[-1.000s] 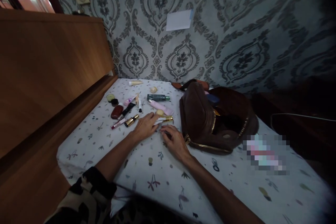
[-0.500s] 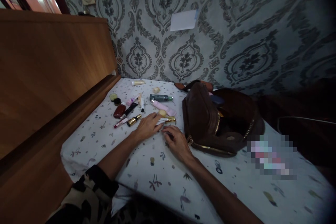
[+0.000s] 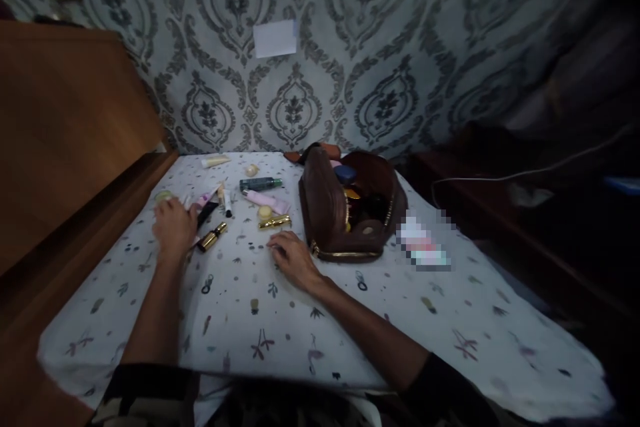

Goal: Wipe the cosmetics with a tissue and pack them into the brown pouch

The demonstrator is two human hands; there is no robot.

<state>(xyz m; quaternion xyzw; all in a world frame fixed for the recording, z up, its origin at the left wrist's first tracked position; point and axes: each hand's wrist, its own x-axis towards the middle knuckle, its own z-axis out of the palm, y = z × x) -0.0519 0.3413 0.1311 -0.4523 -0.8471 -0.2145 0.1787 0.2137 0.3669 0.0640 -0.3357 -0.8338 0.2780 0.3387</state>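
My left hand (image 3: 175,227) is over the left end of a loose group of cosmetics, fingers bent downward. A small whitish end (image 3: 188,201) shows by its fingertips; whatever lies under the hand is hidden. Close by are a black tube (image 3: 206,213), a gold-and-black lipstick-like tube (image 3: 213,237) and a small white tube with a black cap (image 3: 228,203). My right hand (image 3: 293,257) rests on the cloth, fingers loosely curled and apart, with nothing visible in them. Just beyond it are a gold tube (image 3: 274,221), a round yellowish piece (image 3: 265,212) and a pink tube (image 3: 266,201).
An open brown bag (image 3: 320,213) with a gold zip stands right of my right hand, items inside. A green bottle (image 3: 260,183) and a cream tube (image 3: 215,161) lie farther back. Patterned cloth (image 3: 255,340) covers the surface; a wooden cabinet (image 3: 75,127) borders the left.
My left hand has moved left, away from the gold tube, to the far-left cosmetics, and now covers the red-brown item. My right hand stays near the gold tube. The view has turned right.
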